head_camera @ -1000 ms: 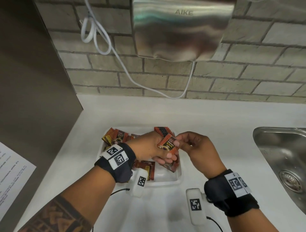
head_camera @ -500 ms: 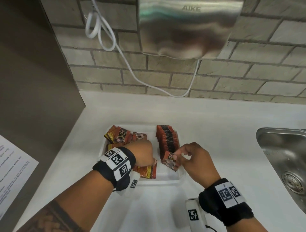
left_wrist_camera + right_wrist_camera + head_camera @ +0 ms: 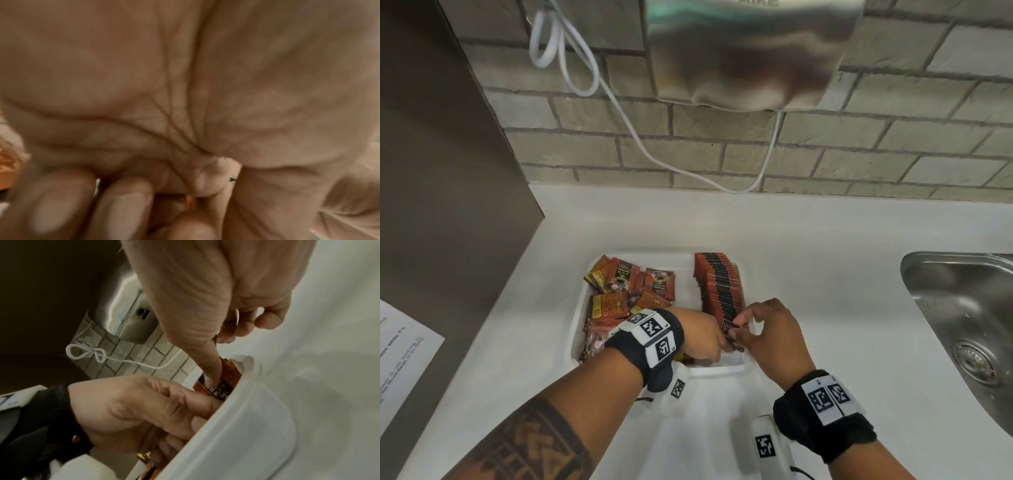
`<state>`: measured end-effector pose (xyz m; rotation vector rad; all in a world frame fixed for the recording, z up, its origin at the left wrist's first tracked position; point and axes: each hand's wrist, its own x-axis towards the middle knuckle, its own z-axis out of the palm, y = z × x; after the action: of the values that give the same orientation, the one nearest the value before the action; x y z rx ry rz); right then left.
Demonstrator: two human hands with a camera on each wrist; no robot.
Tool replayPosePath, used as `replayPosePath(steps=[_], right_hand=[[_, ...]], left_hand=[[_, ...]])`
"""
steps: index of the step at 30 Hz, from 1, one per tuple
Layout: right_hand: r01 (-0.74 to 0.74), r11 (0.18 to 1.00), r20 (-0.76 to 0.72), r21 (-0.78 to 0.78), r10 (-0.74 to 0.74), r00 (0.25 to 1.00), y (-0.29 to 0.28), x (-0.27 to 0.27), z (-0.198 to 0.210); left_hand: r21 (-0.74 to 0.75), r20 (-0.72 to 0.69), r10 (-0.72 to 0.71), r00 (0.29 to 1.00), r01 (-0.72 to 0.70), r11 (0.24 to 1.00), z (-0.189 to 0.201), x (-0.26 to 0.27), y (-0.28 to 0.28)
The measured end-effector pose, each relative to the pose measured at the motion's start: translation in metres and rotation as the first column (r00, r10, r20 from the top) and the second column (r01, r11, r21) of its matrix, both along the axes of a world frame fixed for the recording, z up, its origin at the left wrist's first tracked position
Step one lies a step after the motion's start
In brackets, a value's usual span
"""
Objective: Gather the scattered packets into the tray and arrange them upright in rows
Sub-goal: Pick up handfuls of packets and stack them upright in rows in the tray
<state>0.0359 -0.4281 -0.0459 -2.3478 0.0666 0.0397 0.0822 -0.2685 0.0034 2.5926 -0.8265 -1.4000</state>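
A white tray [image 3: 726, 369] sits on the counter. Along its right side stands a row of red-and-black packets [image 3: 717, 287] on edge. Loose packets [image 3: 626, 291] lie jumbled in its left half. My right hand [image 3: 740, 326] pinches one packet [image 3: 729, 327] at the near end of the row. My left hand [image 3: 724, 344] reaches in beside it with curled fingers that hold the same packet. In the right wrist view my thumb presses that packet [image 3: 225, 387] just inside the tray wall [image 3: 246, 418], and my left hand [image 3: 205, 404] touches it. The left wrist view is a blurred palm with curled fingers [image 3: 123, 203].
A steel sink [image 3: 962, 325] is set into the counter at the right. A metal hand dryer [image 3: 753, 51] and its white cable [image 3: 619, 113] hang on the brick wall behind. A printed sheet [image 3: 400, 349] lies at the left by a brown panel [image 3: 448, 171].
Both hands have come down from above the tray to the near end of the upright row. The packet held up a second ago now stands against that row.
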Motion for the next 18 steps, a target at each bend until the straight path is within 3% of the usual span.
replayPosePath(steps=[18], right_hand=[[0.011, 1.000, 0.015, -0.002, -0.011, 1.000, -0.0035, 0.0036, 0.0041]], left_hand=[[0.027, -0.011, 0.035, 0.999, -0.035, 0.999, -0.0050, 0.0012, 0.0023]])
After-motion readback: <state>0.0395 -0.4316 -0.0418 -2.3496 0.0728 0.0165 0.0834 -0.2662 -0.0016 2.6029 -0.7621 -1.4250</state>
